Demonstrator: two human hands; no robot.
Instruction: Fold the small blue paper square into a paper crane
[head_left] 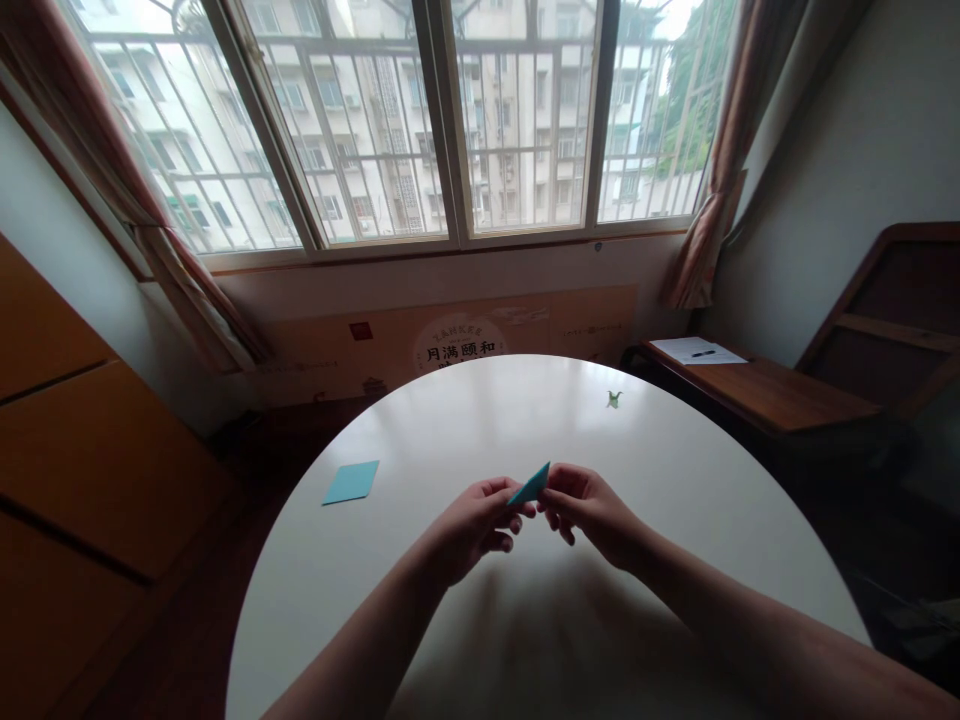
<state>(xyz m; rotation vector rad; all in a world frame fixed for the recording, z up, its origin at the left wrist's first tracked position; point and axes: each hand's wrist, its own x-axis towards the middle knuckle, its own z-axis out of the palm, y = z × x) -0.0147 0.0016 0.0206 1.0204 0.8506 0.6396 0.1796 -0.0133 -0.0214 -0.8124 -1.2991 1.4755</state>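
We look down at a round white table point(675, 470), its top smooth and softly glossy, set before a barred window point(450, 130). Over its near half, our two hands stand slightly apart, linked by one piece of folded turquoise paper point(531, 485) held up off the surface. The piece is matte, crisp-edged and roughly triangular, tilted with one point up to the right. Our left hand point(480, 520) pinches its lower left end between thumb and fingers, the other fingers loosely spread below; our right hand point(589, 505) grips the right side with thumb and fingertips, its remaining fingers curled downward.

Room to move opens on both sides and toward the far edge. Left of our hands, near the table's left edge, a turquoise square point(351, 483) lies flat with straight sides. Near the far right edge sits a small, spiky green figure point(614, 399), too small for us to tell its material. Beyond that edge, a brown wooden side table point(795, 390) carries white paper point(686, 351) and a dark pen point(703, 353).
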